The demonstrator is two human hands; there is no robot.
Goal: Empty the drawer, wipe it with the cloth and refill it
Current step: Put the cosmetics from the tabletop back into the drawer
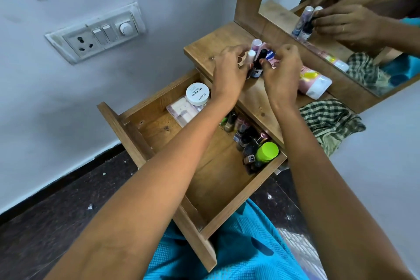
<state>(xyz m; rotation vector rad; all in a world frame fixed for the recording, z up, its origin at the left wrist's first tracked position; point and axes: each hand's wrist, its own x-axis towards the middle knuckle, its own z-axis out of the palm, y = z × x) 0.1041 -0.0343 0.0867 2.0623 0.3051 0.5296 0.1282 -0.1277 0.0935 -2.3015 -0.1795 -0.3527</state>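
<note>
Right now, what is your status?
Left hand grips white-capped bottle, right hand pinches dark bottle, on shelf. Drawer open, nail polishes left inside. Cloth aside, nothing blocking.

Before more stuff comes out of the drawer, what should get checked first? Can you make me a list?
1. Drawer pulled open: ok.
2. Hands free: not ok; the left hand grips the pale bottle, the right hand pinches the dark bottle.
3. Those bottles upright on the shelf top: ok.
4. Drawer emptied: not ok; the white jar, green-lidded jar and small bottles lie inside.
5. Checked cloth nearby: ok, at the shelf's right end.
</note>
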